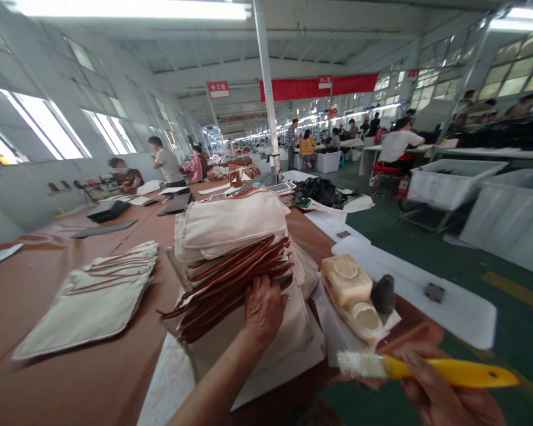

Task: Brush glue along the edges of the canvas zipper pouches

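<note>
My right hand (444, 384), at the lower right, grips the yellow handle of a paintbrush (453, 371). The brush's pale, caked bristles point left, apart from the stack. My left hand (264, 307) has its fingers curled over the brown edges of cream fabric pieces (235, 284), which fan out in the middle of a tall pile. Folded cream fabric (233, 222) lies on top of that pile. Just right of the pile stand a glue-stained plastic container (346, 278) with round openings and a dark, cone-shaped object (384, 294).
Another stack of cream pieces with brown strips (98, 296) lies left on the brown-covered table (31, 296). Dark flat sheets (109, 210) are farther back. White plastic lids (408, 290) and large white bins (455, 183) stand right. Several people work at tables beyond.
</note>
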Demonstrator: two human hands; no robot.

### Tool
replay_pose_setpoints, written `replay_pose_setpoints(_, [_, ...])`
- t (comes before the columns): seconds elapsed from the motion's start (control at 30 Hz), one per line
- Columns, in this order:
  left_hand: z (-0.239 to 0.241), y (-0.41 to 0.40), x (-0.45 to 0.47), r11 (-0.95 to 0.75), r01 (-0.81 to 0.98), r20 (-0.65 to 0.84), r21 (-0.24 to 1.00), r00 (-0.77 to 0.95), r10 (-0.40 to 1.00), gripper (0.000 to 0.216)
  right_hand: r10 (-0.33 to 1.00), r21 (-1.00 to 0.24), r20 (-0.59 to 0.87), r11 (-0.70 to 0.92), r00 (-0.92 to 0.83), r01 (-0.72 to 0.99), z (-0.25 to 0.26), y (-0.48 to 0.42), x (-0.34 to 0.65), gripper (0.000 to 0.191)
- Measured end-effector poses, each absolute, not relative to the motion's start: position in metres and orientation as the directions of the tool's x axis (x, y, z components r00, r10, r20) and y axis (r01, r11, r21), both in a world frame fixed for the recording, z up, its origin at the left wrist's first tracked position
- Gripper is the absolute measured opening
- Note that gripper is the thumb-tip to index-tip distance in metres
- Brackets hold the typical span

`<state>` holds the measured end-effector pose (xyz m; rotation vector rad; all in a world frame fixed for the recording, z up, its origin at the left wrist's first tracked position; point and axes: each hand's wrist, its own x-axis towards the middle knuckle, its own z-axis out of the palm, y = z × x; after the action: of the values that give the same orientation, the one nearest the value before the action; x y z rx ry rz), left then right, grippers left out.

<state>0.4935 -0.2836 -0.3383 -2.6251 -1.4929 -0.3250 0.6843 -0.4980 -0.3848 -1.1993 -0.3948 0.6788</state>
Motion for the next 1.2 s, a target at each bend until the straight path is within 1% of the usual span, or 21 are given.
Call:
replay_pose_setpoints(0.13, [-0.335, -0.288, 0.486, -0.547, 0.829, 0.161, 0.118, 0.528, 0.834, 0.02, 0.678, -0.909, -0.079, 0.252, 0.731, -0.332, -0.37, -0.487, 0.686, 0.035])
replay_pose_setpoints(0.23, [-0.33, -0.29, 0.476, -0.613, 0.76, 0.084, 0.215, 0.611, 0.787, 0.021, 0.683, -0.877, -0.09, 0.291, 0.725, -0.383, -0.354, -0.472, 0.683, 0.036])
replay_pose_setpoints(0.3, [-0.327, -0.293, 0.468, -0.672, 0.668, 0.073, 0.32, 0.69, 0.72, 0.015, 0.692, -0.863, -0.087, 0.307, 0.717, -0.401, -0.346, -0.463, 0.682, 0.036])
replay_pose_setpoints(0.37, [-0.325, -0.297, 0.461, -0.69, 0.545, 0.096, 0.476, 0.748, 0.657, 0.014, 0.721, -0.872, -0.059, 0.299, 0.69, -0.388, -0.34, -0.456, 0.681, 0.035])
replay_pose_setpoints(0.43, [-0.324, -0.302, 0.456, -0.645, 0.42, 0.119, 0.638, 0.775, 0.621, 0.021, 0.748, -0.895, -0.001, 0.296, 0.664, -0.334, -0.336, -0.45, 0.68, 0.031])
replay_pose_setpoints(0.47, [-0.324, -0.304, 0.454, -0.608, 0.375, 0.112, 0.7, 0.782, 0.613, 0.024, 0.756, -0.906, 0.038, 0.302, 0.653, -0.297, -0.335, -0.448, 0.679, 0.029])
replay_pose_setpoints(0.57, [-0.323, -0.311, 0.451, -0.499, 0.3, 0.069, 0.813, 0.801, 0.595, 0.031, 0.774, -0.926, 0.157, 0.331, 0.613, -0.181, -0.331, -0.439, 0.675, 0.027])
replay_pose_setpoints(0.63, [-0.322, -0.316, 0.45, -0.445, 0.28, 0.037, 0.85, 0.812, 0.582, 0.034, 0.797, -0.944, 0.216, 0.318, 0.564, -0.087, -0.329, -0.43, 0.671, 0.027])
replay_pose_setpoints(0.73, [-0.321, -0.323, 0.449, -0.359, 0.274, -0.03, 0.892, 0.828, 0.559, 0.036, 0.822, -0.962, 0.264, 0.26, 0.504, 0.08, -0.327, -0.416, 0.668, 0.029])
replay_pose_setpoints(0.83, [-0.323, -0.328, 0.446, -0.291, 0.296, -0.083, 0.91, 0.817, 0.571, 0.038, 0.783, -0.948, 0.316, 0.24, 0.536, 0.208, -0.324, -0.409, 0.673, 0.031])
replay_pose_setpoints(0.9, [-0.328, -0.328, 0.444, -0.28, 0.304, -0.086, 0.911, 0.801, 0.592, 0.039, 0.746, -0.947, 0.32, 0.24, 0.585, 0.213, -0.321, -0.411, 0.676, 0.031])
replay_pose_setpoints(0.97, [-0.332, -0.328, 0.442, -0.284, 0.299, -0.07, 0.911, 0.791, 0.608, 0.041, 0.739, -0.955, 0.298, 0.242, 0.605, 0.174, -0.319, -0.416, 0.676, 0.031])
replay_pose_setpoints(1.03, [-0.335, -0.328, 0.441, -0.302, 0.289, -0.052, 0.908, 0.795, 0.604, 0.04, 0.762, -0.955, 0.297, 0.245, 0.575, 0.168, -0.318, -0.421, 0.672, 0.031])
replay_pose_setpoints(1.13, [-0.332, -0.331, 0.44, -0.394, 0.285, -0.006, 0.874, 0.816, 0.578, 0.034, 0.789, -0.925, 0.367, 0.255, 0.492, 0.281, -0.323, -0.421, 0.665, 0.03])
replay_pose_setpoints(1.2, [-0.326, -0.335, 0.439, -0.503, 0.301, 0.047, 0.81, 0.822, 0.567, 0.029, 0.761, -0.901, 0.41, 0.25, 0.502, 0.356, -0.327, -0.419, 0.666, 0.03])
